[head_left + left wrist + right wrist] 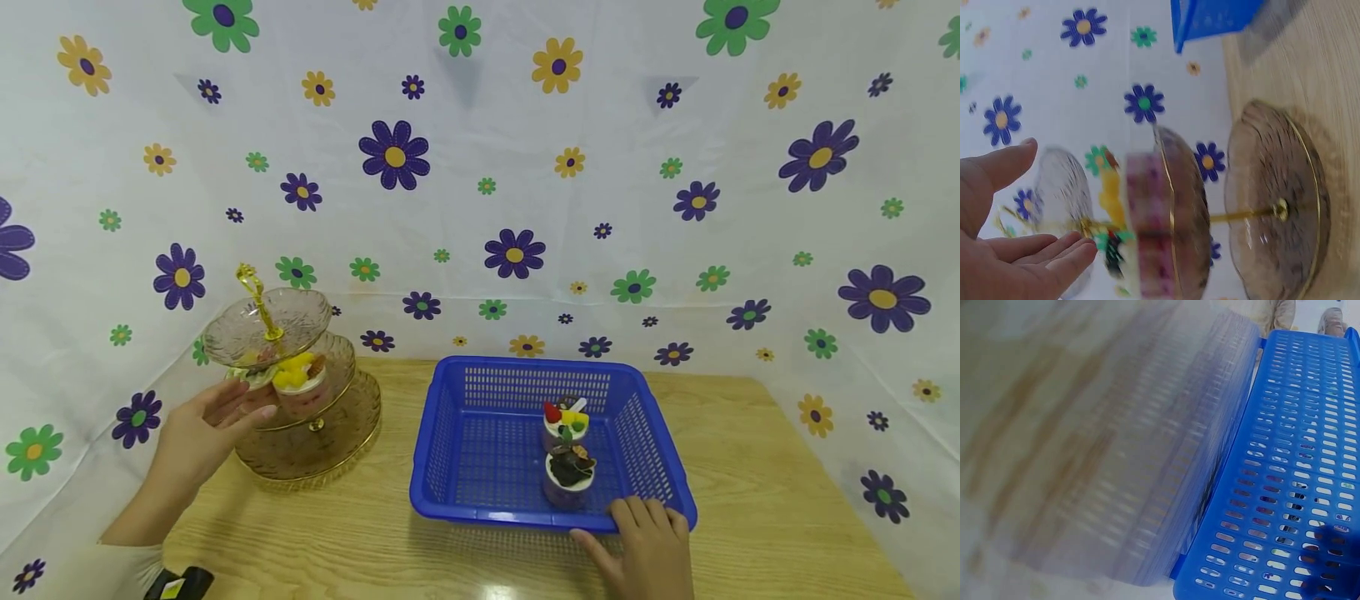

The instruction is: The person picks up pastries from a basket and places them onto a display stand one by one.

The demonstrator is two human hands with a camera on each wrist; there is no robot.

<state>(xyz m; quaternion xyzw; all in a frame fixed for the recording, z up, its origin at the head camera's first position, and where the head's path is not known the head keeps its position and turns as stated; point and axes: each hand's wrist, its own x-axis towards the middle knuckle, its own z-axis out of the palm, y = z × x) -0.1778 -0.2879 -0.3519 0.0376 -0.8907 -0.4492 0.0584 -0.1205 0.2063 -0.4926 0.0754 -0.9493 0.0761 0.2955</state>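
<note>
Right hand (647,552) seemingly grips basket (491,515) holding two cups (568,483).

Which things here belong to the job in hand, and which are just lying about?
Likely in the job:
tiered stand
basket
dessert cups, on the stand and in the basket
left hand, beside the stand's cups
right hand, on the basket's rim

Likely just about:
table
flowered cloth
black wristband

You face a white cloth backdrop (465,217) printed with purple, yellow and green daisy-like flowers (395,157), spanning the front and both sides. A faint horizontal crease crosses its lower part. Below it, your light-brown wood-grain tabletop (750,467) catches a small, bright glare (496,592).
</note>
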